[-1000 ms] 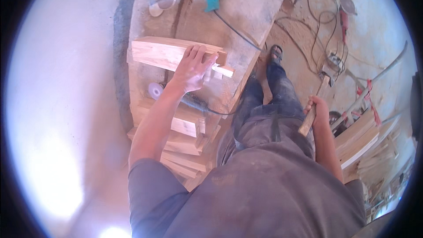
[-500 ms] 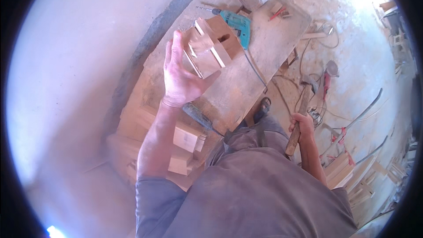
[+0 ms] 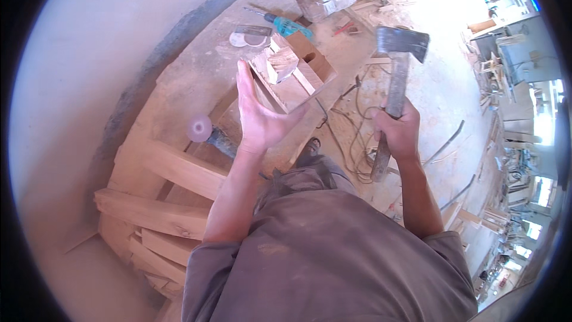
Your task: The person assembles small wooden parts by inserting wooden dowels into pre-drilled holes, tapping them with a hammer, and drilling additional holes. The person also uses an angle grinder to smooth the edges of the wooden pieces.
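One angular wooden piece (image 3: 291, 90), pale and brown, bears a dark hole (image 3: 308, 58)

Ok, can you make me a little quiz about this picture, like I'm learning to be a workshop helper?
1. Pick one: what does the person's right hand grip?
A) a white plastic bag
B) a wooden-handled tool with a dark head
C) a pair of scissors

2. True or false: the teal drill lies on the floor.

3. Fill in the blank: the left hand is at one end of a joined piece made of ____.

Key:
1. B
2. False; it lies on the work surface.
3. wood
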The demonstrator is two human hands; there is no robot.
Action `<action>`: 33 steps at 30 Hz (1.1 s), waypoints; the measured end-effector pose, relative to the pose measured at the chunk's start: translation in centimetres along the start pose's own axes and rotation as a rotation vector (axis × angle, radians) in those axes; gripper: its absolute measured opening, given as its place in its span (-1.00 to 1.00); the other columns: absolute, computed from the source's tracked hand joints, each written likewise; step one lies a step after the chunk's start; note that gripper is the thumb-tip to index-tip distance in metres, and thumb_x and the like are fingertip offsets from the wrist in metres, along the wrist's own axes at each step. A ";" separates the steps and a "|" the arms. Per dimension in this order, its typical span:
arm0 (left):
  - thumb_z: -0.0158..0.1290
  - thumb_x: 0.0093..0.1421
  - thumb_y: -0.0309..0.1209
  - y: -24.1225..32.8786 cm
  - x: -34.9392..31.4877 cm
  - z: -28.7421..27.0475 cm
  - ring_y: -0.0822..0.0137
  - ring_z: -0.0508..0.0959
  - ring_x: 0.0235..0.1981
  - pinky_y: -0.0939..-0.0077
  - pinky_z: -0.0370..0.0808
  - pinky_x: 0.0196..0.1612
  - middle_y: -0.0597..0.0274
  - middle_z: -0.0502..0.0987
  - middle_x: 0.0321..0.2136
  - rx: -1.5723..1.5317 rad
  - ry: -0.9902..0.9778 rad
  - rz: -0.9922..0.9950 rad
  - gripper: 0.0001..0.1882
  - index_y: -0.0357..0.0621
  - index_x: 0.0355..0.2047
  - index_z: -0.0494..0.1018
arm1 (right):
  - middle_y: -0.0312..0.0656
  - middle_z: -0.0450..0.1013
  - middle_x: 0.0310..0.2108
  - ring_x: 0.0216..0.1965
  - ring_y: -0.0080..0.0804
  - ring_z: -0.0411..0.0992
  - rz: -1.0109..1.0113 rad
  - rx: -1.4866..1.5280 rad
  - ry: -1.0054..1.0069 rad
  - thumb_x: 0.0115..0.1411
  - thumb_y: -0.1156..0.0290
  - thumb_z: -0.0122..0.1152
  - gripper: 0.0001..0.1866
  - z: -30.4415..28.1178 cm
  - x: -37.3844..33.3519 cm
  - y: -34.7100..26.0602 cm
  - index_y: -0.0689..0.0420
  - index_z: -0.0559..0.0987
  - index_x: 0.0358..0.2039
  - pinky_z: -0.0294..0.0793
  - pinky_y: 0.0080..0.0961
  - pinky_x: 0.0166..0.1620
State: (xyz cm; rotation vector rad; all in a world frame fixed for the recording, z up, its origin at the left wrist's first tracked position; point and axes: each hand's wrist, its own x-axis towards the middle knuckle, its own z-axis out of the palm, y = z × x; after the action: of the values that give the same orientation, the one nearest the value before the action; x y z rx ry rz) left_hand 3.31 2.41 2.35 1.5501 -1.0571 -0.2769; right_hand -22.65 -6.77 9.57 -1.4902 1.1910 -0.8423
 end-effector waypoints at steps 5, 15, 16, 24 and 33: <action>0.55 -0.24 -0.22 0.4 -0.4 -0.4 -0.17 0.30 0.31 0.09 0.28 0.38 -0.27 0.26 0.25 0.058 0.016 0.061 0.41 -0.49 0.44 -0.14 | -0.34 0.45 -0.52 -0.62 -0.61 0.42 -0.076 -0.161 0.094 0.16 0.65 0.31 -0.78 -1.1 0.5 -8.1 0.18 0.55 -0.18 0.40 -0.59 -0.56; 0.58 -0.25 -0.22 1.9 -0.6 0.2 -0.14 0.37 0.24 0.11 0.32 0.34 -0.22 0.30 0.20 0.116 0.060 0.001 0.39 -0.52 0.42 -0.08 | -0.11 0.49 -0.44 -0.37 -0.28 0.52 -1.024 -0.909 -0.045 0.26 0.47 0.11 -0.93 -1.9 2.3 -20.3 0.20 0.46 -0.32 0.52 -0.36 -0.23; 0.57 -0.24 -0.22 2.0 -0.5 0.1 -0.15 0.38 0.22 0.10 0.34 0.32 -0.22 0.31 0.18 0.111 0.049 0.001 0.37 -0.52 0.42 -0.07 | -0.01 0.51 -0.49 -0.41 -0.12 0.55 -0.764 -1.068 -0.298 0.22 0.47 0.15 -0.78 0.2 1.9 -17.9 0.23 0.42 -0.14 0.51 -0.26 -0.29; 0.54 -0.22 -0.28 2.5 -0.9 2.6 -0.19 0.36 0.17 0.01 0.35 0.27 -0.22 0.32 0.11 0.056 0.142 0.092 0.31 -0.53 0.39 -0.06 | -0.08 0.52 -0.50 -0.54 -0.38 0.52 -0.443 -0.912 -0.200 0.18 0.48 0.27 -0.66 0.2 0.5 -16.1 0.29 0.54 -0.03 0.46 -0.35 -0.43; 0.53 -0.22 -0.31 1.8 -0.8 4.1 -0.20 0.35 0.15 -0.01 0.35 0.25 -0.24 0.32 0.13 0.004 0.185 0.156 0.28 -0.54 0.37 -0.03 | -0.05 0.55 -0.40 -0.31 -0.26 0.58 -0.942 -0.960 0.072 0.39 0.35 0.10 -0.81 -8.6 1.4 -16.8 0.21 0.58 -0.23 0.52 -0.26 -0.18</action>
State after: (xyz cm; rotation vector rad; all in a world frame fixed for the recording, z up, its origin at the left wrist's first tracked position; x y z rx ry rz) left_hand -0.82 0.46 2.46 1.4572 -1.0259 -0.0237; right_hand -25.99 -10.38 27.86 -2.9514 0.9355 -0.9535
